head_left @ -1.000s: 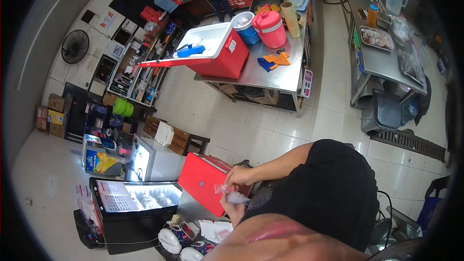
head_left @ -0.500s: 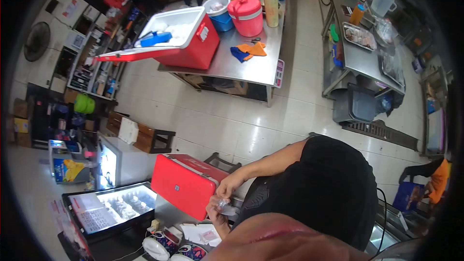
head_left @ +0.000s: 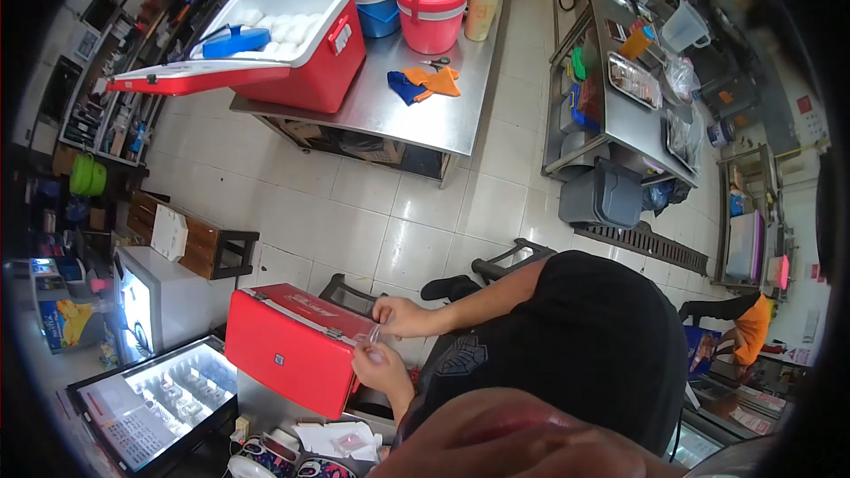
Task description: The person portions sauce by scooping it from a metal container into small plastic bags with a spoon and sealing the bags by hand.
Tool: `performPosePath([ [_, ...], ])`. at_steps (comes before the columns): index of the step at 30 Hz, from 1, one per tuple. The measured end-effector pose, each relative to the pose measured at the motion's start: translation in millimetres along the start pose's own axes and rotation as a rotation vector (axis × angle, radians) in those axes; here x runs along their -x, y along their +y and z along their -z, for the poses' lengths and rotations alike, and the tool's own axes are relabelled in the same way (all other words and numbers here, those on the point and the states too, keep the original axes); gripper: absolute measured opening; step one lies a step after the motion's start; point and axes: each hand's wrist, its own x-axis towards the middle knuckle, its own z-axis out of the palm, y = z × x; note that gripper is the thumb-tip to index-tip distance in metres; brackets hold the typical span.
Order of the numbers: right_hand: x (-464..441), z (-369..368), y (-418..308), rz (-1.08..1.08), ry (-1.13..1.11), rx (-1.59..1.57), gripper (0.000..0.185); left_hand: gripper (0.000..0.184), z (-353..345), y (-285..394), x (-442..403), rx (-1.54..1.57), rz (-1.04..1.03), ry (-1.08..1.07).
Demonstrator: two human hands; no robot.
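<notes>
In the head view, my right hand [head_left: 400, 317] is closed in a pinch near the corner of a red cooler box [head_left: 283, 350]. Just below it, my left hand [head_left: 383, 370] has its fingers bent inward. Between the fingertips of both hands is a small piece of clear plastic [head_left: 375, 335], perhaps a bag; its exact shape is too small to make out. The cooler's lid is closed, and white lettering runs along its upper face. Below the cooler, a white sheet [head_left: 341, 440] lies near patterned round containers [head_left: 323, 467].
A lit display case [head_left: 168, 398] stands at lower left. Behind, a steel table [head_left: 434, 124] carries an open red cooler [head_left: 310, 71], a pink jug [head_left: 431, 18] and cloths [head_left: 425, 82]. A dark stool [head_left: 513, 258] stands nearby. Another person's orange sleeve [head_left: 753, 327] shows at right.
My view has shifted, so the surroundings sit lower left. Both hands have moved up and left in view, nearer the closed cooler's corner, with the clear plastic still between them.
</notes>
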Motion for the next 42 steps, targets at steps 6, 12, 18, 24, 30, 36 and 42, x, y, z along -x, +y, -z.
performPosePath([
  [6, -15, 0, -9, 0.548, 0.114, 0.392, 0.026, 0.010, 2, -17, -13, 0.618, 0.442, -0.229],
  [12, 23, -5, -80, 1.087, -0.560, 0.781, 0.013, 0.018, 71, -39, -28, 1.141, 0.649, -0.519],
  [18, 56, -66, -104, 0.742, -1.029, 0.441, 0.019, 0.041, 177, -43, 15, 1.322, 0.442, -0.603],
  [24, 72, -144, -72, 0.176, -1.486, 0.044, 0.021, 0.053, 222, -80, 101, 1.255, 0.261, -0.474],
  [30, 121, -223, -36, -0.095, -1.838, 0.602, 0.017, 0.025, 254, -124, 237, 1.218, 0.127, -0.526],
  [36, 201, -282, 61, -0.364, -1.951, 0.666, 0.005, 0.015, 261, -127, 365, 1.226, -0.030, -0.382],
  [42, 275, -323, 151, -0.233, -2.154, 0.761, 0.010, 0.034, 267, -118, 516, 1.318, 0.264, -0.037],
])
